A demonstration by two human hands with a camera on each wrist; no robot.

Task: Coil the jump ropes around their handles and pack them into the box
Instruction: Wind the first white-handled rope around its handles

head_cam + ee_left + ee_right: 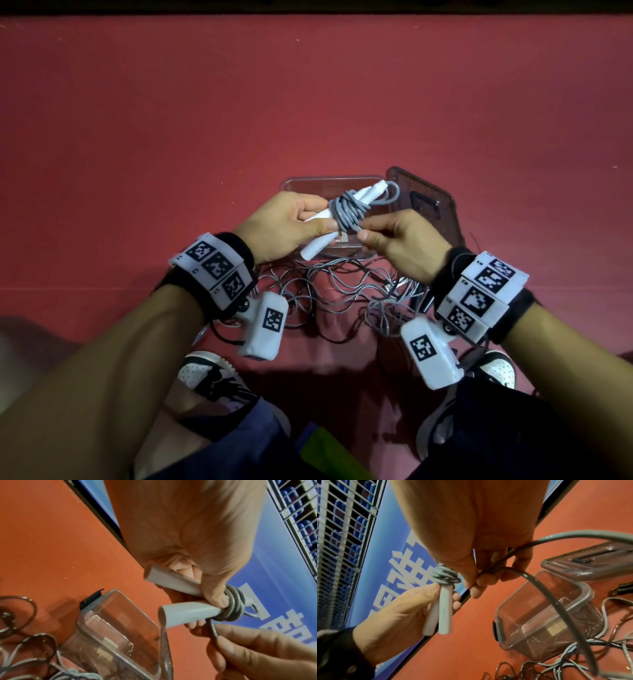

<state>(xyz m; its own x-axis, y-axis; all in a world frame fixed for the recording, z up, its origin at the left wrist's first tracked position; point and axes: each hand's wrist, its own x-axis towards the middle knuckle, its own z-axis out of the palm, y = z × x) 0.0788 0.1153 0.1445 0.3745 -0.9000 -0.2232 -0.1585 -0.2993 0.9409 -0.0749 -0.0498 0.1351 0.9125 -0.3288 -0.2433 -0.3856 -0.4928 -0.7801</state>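
My left hand (pixel 287 222) grips two white jump-rope handles (pixel 318 240) held side by side above the clear plastic box (pixel 298 183). Several turns of grey rope (pixel 346 212) are wound around the handles' middle. My right hand (pixel 394 236) pinches the free end of that rope (pixel 213 630) just right of the coil, between thumb and fingers. In the left wrist view the handles (pixel 181 613) stick out below my thumb, with the coil (pixel 231 605) behind it. In the right wrist view the rope (pixel 556 609) loops from my fingers across the box (pixel 544 615).
The box's lid (pixel 428 202) lies to the right of the box on the red floor (pixel 171 137). A tangle of loose grey and dark ropes (pixel 342 294) lies between the box and my shoes (pixel 212 373).
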